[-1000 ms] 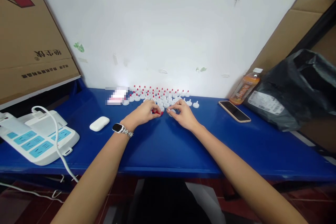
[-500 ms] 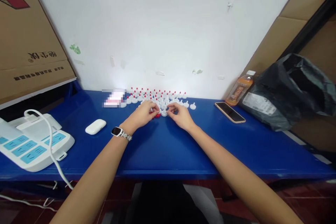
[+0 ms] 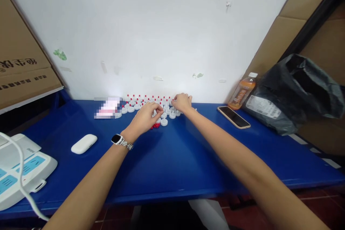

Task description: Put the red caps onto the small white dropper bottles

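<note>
— Hands?
— My left hand (image 3: 147,116) is pinched shut above the red pieces (image 3: 155,126). My right hand (image 3: 183,102) curls over the white caps (image 3: 131,109) by the wall, and I cannot tell its grip.
— Risk?
— If I brush them, the standing caps could topple.

White caps (image 3: 164,122) with red tips on a blue table (image 3: 172,158) — orange bottle (image 3: 242,94), black bag (image 3: 299,90).

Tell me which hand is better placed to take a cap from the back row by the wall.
Right. The right hand lies on the back caps by the wall; the left hand sits nearer, pinched above the red pieces.
</note>
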A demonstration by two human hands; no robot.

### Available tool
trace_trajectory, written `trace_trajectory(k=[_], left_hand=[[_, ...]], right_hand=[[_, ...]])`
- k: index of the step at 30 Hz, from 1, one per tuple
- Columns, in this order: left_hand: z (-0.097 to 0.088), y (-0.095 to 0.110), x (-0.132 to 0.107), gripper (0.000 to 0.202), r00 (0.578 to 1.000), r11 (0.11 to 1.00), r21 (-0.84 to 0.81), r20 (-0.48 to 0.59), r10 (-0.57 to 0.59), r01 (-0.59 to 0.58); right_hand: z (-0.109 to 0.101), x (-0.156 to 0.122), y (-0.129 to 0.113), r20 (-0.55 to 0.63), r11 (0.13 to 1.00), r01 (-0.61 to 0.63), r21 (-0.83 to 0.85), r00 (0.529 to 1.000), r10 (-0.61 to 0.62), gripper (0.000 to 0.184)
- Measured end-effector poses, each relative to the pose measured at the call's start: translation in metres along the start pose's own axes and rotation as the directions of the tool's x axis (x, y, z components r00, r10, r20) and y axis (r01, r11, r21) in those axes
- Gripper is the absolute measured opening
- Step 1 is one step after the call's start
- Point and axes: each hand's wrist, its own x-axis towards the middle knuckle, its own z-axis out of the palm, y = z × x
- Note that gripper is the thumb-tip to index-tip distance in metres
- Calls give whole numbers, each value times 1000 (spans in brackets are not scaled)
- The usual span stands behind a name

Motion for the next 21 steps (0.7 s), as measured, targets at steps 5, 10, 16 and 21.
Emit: trace_trajectory(k=[5,10,16,21], left_hand=[[-5,-6,-15,18,999,999,-41,-40,-31,30],[-7,3,-21,21,995,995,-98,-88,-44,35],[-1,18,-26,26,994,988,-146,-81,-71,58],[-2,25,-31,30,997,1000,3,69,18,-18]], right_hand=[[4,6,-8,-20,998,-13,57,1000,14,18],[-20,-31,-13,-181,890,214,403,972,-152,18],[-37,-105,-23,-142,602,361,712,914,-381,14],[-35,-129,-27,-142,590,348,729,919,-367,9]])
